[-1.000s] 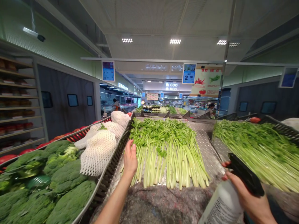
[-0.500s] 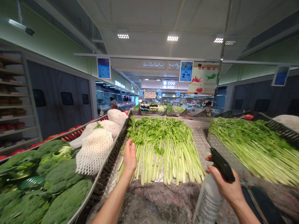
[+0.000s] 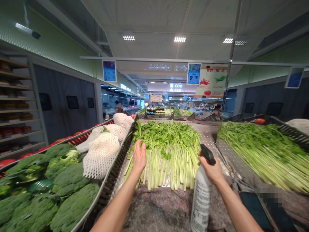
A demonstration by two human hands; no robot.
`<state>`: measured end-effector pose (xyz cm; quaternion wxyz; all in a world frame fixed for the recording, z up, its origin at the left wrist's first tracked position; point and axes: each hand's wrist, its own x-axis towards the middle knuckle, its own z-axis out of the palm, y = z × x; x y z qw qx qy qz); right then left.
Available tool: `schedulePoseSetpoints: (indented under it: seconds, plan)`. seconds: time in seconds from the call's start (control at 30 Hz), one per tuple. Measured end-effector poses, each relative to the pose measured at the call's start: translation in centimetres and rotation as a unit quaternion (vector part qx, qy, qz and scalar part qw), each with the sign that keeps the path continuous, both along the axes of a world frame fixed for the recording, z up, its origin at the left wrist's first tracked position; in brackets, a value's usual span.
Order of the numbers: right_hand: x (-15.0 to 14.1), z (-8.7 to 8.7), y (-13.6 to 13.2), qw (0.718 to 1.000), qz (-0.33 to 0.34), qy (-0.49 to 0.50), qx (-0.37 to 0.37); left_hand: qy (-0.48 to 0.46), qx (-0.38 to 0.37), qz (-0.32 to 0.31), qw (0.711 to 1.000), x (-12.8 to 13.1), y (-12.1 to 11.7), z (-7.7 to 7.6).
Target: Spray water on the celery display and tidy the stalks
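My right hand [image 3: 213, 170] is wrapped around the neck and black trigger head of a white spray bottle [image 3: 201, 199], which stands upright over the near edge of the display. Celery [image 3: 172, 149] lies in a broad row in front of me, leaves away from me and pale stalk ends toward me. At the left side of the row is my left hand [image 3: 139, 157], open and holding nothing, its fingers pointing up and away. Whether it touches the stalks I cannot tell. A grey felt cloth [image 3: 154, 206] lies along the near edge, below the stalk ends.
To the left, a black crate [image 3: 113, 174] holds broccoli [image 3: 70, 180] and pale produce in white foam nets [image 3: 101, 156]. A mirror panel on the right reflects the celery [image 3: 265, 148]. Near the lower right lies a dark phone-like device [image 3: 256, 211]. Price signs [image 3: 193, 73] hang overhead.
My right hand has brought the spray bottle leftward, closer to the celery's right side, and turned it more upright. My left hand appears slightly farther right and higher; the view has shifted a little.
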<state>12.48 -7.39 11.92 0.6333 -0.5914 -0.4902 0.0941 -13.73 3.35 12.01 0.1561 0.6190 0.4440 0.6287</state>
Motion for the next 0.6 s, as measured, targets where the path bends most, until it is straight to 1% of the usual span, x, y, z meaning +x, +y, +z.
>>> schedulePoseSetpoints:
  seconds: [0.13,0.3,0.4,0.5,0.6]
  plan:
    - [-1.1,0.3,-0.3,1.000,0.019,-0.015,-0.014,-0.007,-0.002,-0.011,1.000,-0.2,0.4,-1.0]
    - [-4.4,0.7,-2.1,0.990,0.049,-0.132,0.028,-0.032,-0.006,-0.006,0.999,-1.2,0.5,-2.3]
    - [-6.3,0.5,-2.6,0.987,0.063,-0.142,0.040,-0.039,-0.008,0.000,0.999,-2.0,0.3,-2.4]
    - [-7.6,0.3,-2.8,0.987,0.070,-0.138,0.033,-0.035,-0.004,-0.001,0.999,-2.9,0.0,-2.2]
    - [-9.0,0.7,-3.6,0.985,0.077,-0.151,0.028,-0.027,-0.010,0.002,1.000,-3.9,-0.4,-1.9]
